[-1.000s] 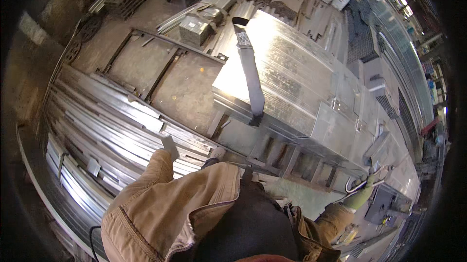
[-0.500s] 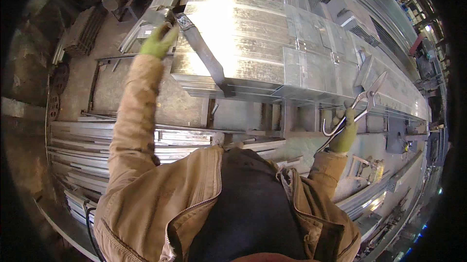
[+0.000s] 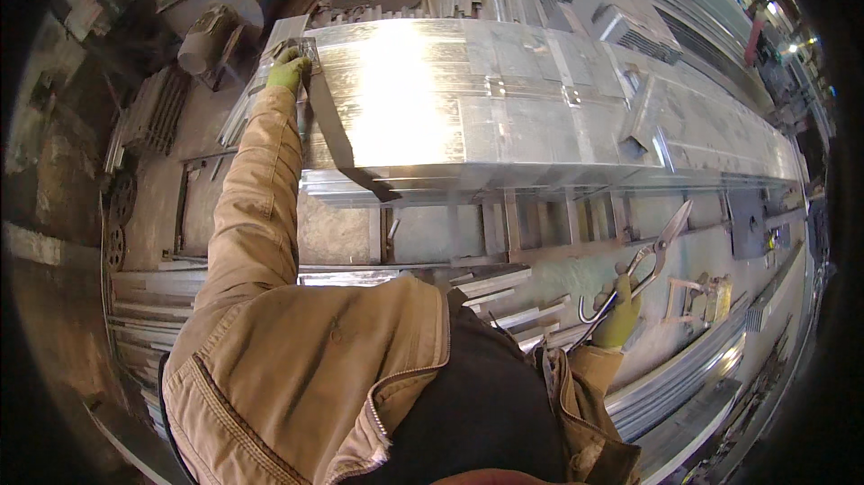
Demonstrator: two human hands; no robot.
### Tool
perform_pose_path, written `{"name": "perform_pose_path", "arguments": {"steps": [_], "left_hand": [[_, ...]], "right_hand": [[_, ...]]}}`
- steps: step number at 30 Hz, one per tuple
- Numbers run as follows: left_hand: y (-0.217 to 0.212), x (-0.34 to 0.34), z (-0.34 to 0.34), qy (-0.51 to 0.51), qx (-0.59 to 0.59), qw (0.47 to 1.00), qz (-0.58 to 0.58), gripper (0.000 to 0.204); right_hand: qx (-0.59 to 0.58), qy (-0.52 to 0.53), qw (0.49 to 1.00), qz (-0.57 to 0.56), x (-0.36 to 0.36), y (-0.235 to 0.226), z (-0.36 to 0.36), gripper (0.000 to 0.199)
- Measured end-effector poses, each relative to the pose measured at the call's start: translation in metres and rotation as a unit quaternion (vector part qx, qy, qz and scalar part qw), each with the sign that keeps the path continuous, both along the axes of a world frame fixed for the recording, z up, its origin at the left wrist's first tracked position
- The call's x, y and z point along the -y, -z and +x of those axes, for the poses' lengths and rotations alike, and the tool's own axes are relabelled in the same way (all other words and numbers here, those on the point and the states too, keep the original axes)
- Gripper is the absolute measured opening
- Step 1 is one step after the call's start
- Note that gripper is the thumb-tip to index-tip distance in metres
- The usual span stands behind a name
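Observation:
My left hand (image 3: 287, 71), in a yellow-green glove, reaches to the left end of a long stack of shiny sheet-metal profiles (image 3: 504, 130). Its fingers are curled at the upper end of a dark flat strap (image 3: 331, 125), which slants across the top of the stack and down over its near edge. What lies under the fingertips is partly hidden. At the right, away from the stack, my gloved right hand (image 3: 619, 316) is closed around the handles of large metal snips (image 3: 646, 265). Their blades point up and to the right.
A bent metal offcut (image 3: 637, 121) lies on the stack. Beams of a rack (image 3: 513, 224) show below its near side. Long metal strips (image 3: 148, 314) lie at the lower left, with more profiles (image 3: 684, 381) at the lower right. A motor-like drum (image 3: 205, 46) stands far left.
My left hand has closed in on the strap's upper end. My right hand has moved down with the snips, away from the stack. The whole view has shifted.

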State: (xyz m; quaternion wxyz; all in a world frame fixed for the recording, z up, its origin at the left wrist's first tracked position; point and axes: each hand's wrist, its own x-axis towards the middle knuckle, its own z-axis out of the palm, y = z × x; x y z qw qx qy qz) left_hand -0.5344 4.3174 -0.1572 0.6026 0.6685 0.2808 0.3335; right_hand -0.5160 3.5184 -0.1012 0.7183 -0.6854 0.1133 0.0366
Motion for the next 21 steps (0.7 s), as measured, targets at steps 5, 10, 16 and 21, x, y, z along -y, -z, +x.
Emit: {"name": "perform_pose_path", "arguments": {"steps": [5, 10, 16, 21], "left_hand": [[-0.002, 0.036, 0.075, 0.099, 0.058, 0.993, -0.034, 0.034], [0.008, 0.044, 0.086, -0.073, 0.123, 0.97, -0.198, 0.039], [0.008, -0.064, 0.084, -0.081, 0.103, 0.956, -0.261, 0.029], [-0.027, -0.079, 0.159, 0.028, 0.155, 0.939, -0.306, 0.024]], "right_hand": [[-0.021, 0.045, 0.999, 0.016, 0.013, 0.001, -0.009, 0.036], [-0.037, 0.054, 0.998, 0.003, 0.005, 0.002, -0.008, 0.035], [-0.048, 0.035, 0.998, -0.012, -0.031, -0.011, -0.011, 0.033], [-0.064, 0.068, 0.994, -0.055, -0.087, -0.029, -0.016, 0.032]]}}
